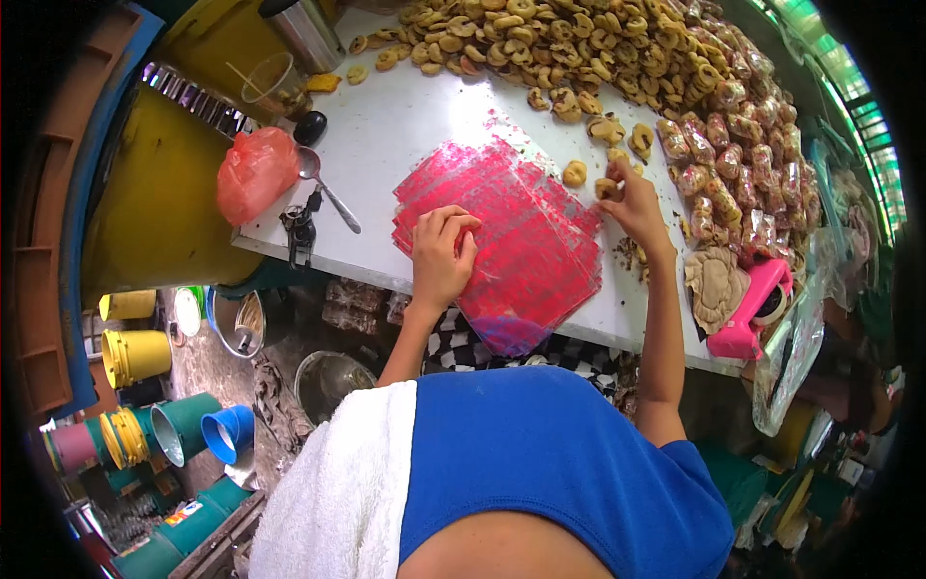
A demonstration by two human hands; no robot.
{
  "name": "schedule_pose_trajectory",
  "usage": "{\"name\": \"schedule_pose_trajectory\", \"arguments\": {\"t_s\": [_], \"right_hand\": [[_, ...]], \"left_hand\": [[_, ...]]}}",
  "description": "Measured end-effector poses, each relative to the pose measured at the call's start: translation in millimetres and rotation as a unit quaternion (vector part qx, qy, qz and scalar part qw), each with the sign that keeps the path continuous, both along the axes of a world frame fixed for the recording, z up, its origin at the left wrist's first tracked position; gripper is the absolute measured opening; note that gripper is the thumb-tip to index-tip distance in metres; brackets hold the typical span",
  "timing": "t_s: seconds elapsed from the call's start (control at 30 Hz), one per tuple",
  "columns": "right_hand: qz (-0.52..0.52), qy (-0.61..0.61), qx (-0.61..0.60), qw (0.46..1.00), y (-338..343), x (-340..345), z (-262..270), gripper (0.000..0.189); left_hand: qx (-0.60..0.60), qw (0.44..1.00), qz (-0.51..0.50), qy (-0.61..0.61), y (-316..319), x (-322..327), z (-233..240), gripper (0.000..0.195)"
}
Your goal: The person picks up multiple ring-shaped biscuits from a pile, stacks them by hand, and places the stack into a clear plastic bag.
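Observation:
A stack of red-printed clear plastic sheets or bags (pixel 517 239) lies on the white table (pixel 376 159). On its left part rests my left hand (pixel 443 253), fingers curled, with no object visible in it. My right hand (pixel 636 210) is just right of the stack, its thumb and fingertips at a small brown ring-shaped baked piece (pixel 606 189); the grip looks closed on it. Another round piece (pixel 574 174) lies just left of that hand. A large heap of ring-shaped baked pieces (pixel 535 36) covers the table's far side. Filled, wrapped packs (pixel 745 166) are piled at the right.
A pink tape dispenser (pixel 749 307) and a beige cloth (pixel 716 286) sit at the near right. At the left are a red plastic bag (pixel 259 174), a spoon (pixel 333 192), keys (pixel 299 230), a clear cup (pixel 275 83) and a metal tumbler (pixel 304 32). Buckets (pixel 136 357) stand below.

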State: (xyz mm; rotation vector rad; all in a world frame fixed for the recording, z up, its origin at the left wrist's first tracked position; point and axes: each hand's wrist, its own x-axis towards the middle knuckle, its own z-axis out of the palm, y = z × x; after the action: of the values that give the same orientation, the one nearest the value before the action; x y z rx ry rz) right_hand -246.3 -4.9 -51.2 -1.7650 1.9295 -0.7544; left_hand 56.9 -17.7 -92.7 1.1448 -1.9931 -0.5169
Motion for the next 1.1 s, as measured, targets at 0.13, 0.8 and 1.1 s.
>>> {"name": "schedule_pose_trajectory", "arguments": {"t_s": [0.13, 0.8, 1.1], "right_hand": [[-0.013, 0.039, 0.019, 0.999, 8, 7, 6, 0.039], [-0.012, -0.009, -0.018, 1.0, -34, -40, -18, 0.027], [0.054, -0.009, 0.019, 0.998, -16, -33, -15, 0.057]], "left_hand": [[0.002, 1.0, 0.0, 0.0, 1, 1, 0, 0.015], [0.008, 1.0, -0.007, -0.009, 0, -1, 0, 0.016], [0.009, 1.0, -0.001, -0.007, 0, -1, 0, 0.016]]}}
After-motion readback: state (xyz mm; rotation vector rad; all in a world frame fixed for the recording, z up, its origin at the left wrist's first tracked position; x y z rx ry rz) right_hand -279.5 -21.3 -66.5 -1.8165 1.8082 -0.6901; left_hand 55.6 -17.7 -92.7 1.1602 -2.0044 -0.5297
